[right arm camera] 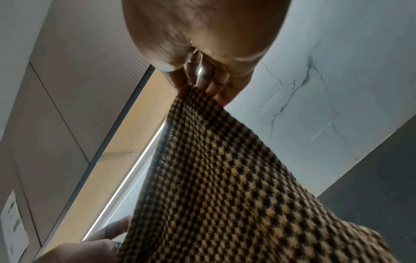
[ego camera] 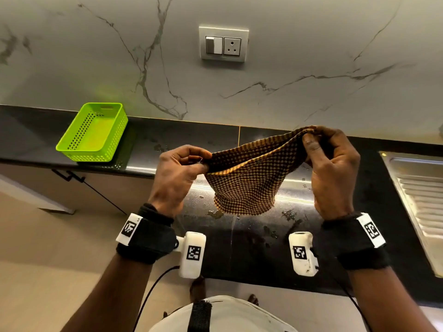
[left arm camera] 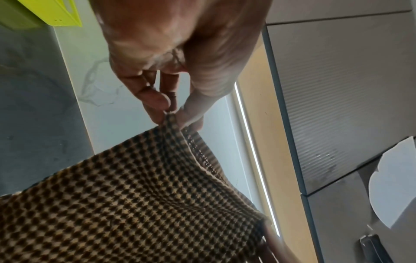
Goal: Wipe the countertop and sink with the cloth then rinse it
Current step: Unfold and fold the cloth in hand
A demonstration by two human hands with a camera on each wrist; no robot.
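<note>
A brown and tan checked cloth (ego camera: 244, 180) hangs folded in the air above the black countertop (ego camera: 259, 245). My left hand (ego camera: 203, 161) pinches its left top corner between thumb and fingers. My right hand (ego camera: 309, 137) pinches the right top corner, held a little higher. The left wrist view shows the thumb and fingers of my left hand (left arm camera: 173, 115) closed on the cloth (left arm camera: 126, 204). In the right wrist view my right hand (right arm camera: 200, 90) grips the cloth (right arm camera: 236, 186) the same way. The steel sink's drainboard (ego camera: 422, 188) lies at the right edge.
A lime green perforated basket (ego camera: 93, 133) sits on the countertop at the left. Water drops and smears (ego camera: 287, 215) dot the counter under the cloth. A switch and socket plate (ego camera: 223, 44) is on the marble wall behind. Cabinet fronts lie below the counter edge.
</note>
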